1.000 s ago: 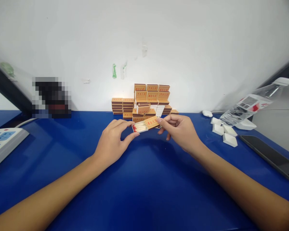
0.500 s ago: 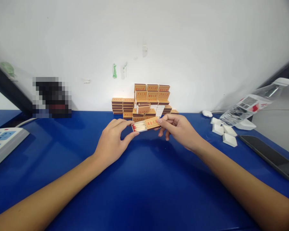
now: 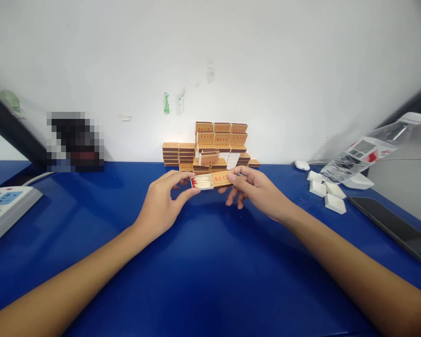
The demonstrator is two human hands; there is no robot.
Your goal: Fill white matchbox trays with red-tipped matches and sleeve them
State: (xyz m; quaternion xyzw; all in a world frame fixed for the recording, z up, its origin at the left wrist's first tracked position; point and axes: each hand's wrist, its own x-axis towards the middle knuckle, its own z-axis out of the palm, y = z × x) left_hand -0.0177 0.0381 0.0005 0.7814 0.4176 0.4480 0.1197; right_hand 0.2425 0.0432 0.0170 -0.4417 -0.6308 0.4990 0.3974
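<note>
Between my hands, above the blue table, is a matchbox (image 3: 220, 179) with its white tray (image 3: 206, 188) slid partly out to the left. Several red-tipped matches (image 3: 201, 180) lie in the tray. My left hand (image 3: 163, 196) pinches the tray's left end between thumb and fingers. The printed orange sleeve is held at its right end by my right hand (image 3: 257, 189), thumb on top and the other fingers curled beneath. Just behind, many more matchboxes (image 3: 222, 139) are stacked in stepped rows against the wall, some standing on edge with their printed faces forward.
White blocks (image 3: 335, 203) lie at the right near a tilted plastic bottle (image 3: 366, 150), a small white case (image 3: 302, 165) and a dark phone (image 3: 389, 227). On the left are a power strip (image 3: 17, 210) and a blurred-out dark object (image 3: 79, 142). A pale wall (image 3: 266, 70) bounds the table's back.
The matchbox has shifted slightly left and turned nearer to level. Slightly more of the tray and matches shows. Both hands keep their hold.
</note>
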